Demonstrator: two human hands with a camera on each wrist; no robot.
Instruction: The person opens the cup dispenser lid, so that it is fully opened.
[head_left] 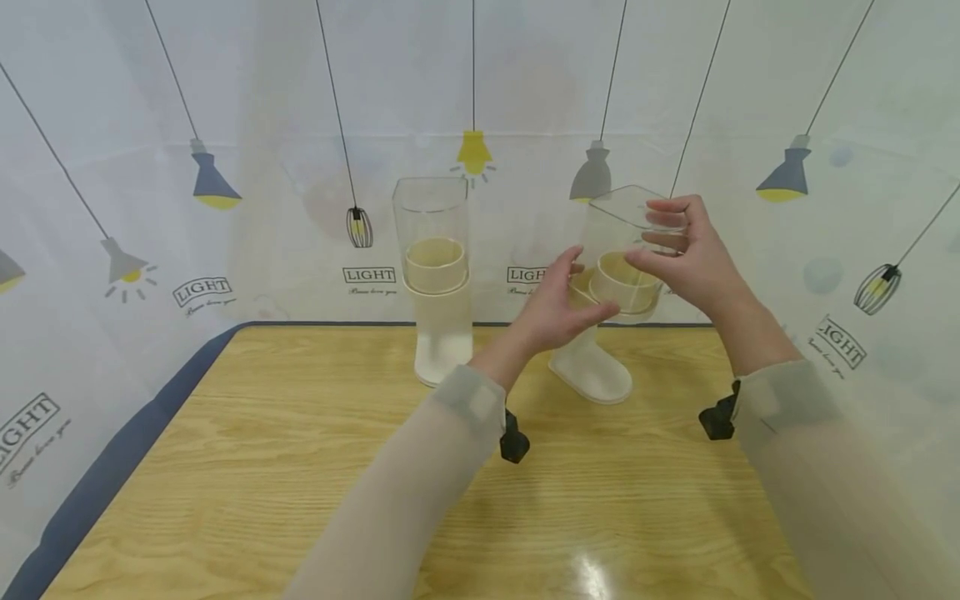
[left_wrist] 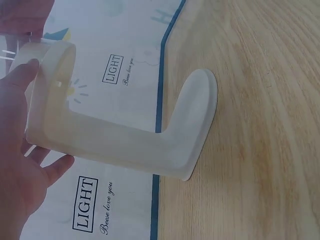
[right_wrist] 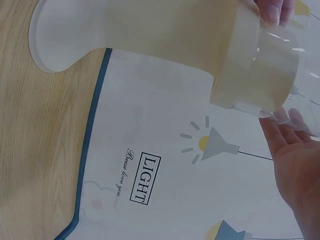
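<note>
A cream boot-shaped stand (head_left: pixel 592 372) is on the table at right of centre, its foot pointing forward and right. Its wide collar is at the top, with a clear plastic cover (head_left: pixel 611 218) over the narrower ring above it. My left hand (head_left: pixel 558 310) grips the collar from the left, thumb in front; the left wrist view shows fingers round the stand (left_wrist: pixel 117 142). My right hand (head_left: pixel 693 258) holds the clear cover from the right, fingers round its side. Part of the cover is hidden behind this hand.
Left of my hands stands a second cream boot-shaped stand (head_left: pixel 442 337), upright, with a clear cover (head_left: pixel 431 208) seated on its collar. Both are near the back edge of the wooden table (head_left: pixel 300 475). Behind hangs a white cloth (head_left: pixel 285 167) printed with lamps.
</note>
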